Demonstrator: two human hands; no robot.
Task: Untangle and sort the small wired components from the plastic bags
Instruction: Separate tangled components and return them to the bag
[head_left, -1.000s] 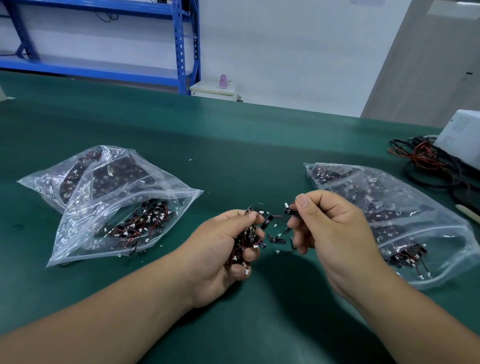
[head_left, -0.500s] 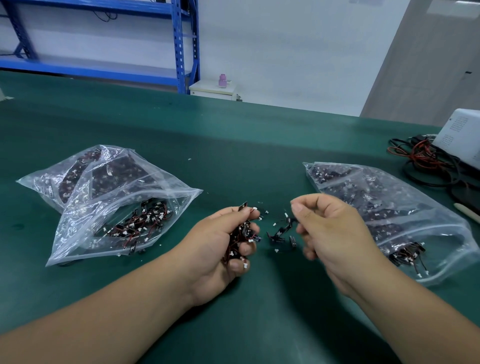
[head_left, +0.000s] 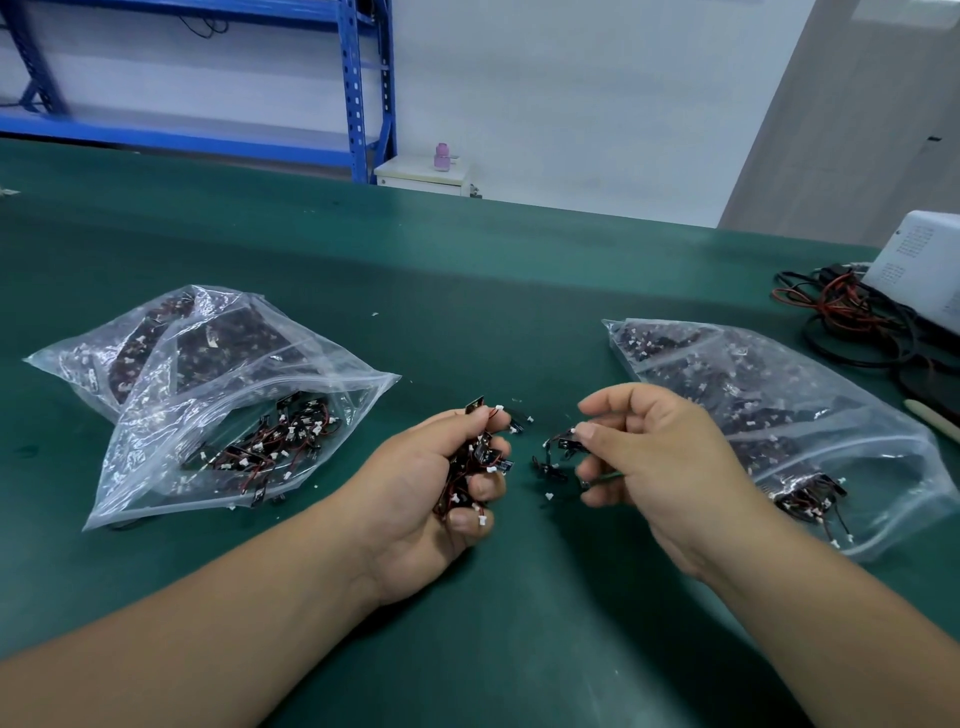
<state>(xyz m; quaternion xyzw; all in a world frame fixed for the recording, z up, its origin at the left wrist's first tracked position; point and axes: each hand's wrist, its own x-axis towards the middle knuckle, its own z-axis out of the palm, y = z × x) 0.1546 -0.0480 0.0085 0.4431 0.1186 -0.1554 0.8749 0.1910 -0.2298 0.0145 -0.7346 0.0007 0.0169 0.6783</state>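
Right hand (head_left: 670, 467) barely shifted — fingers (head_left: 589, 431) pinch one component (head_left: 566, 443); left hand (head_left: 421, 499) clutches tangle (head_left: 470, 467).

Left hand (head_left: 426, 499), right hand (head_left: 660, 462), both curled.

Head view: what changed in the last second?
The right hand pulled a few wired parts away from the clump gripped by the left hand, opening a small gap; it still pinches one. The left hand's grip, the left bag and the right bag stayed put.
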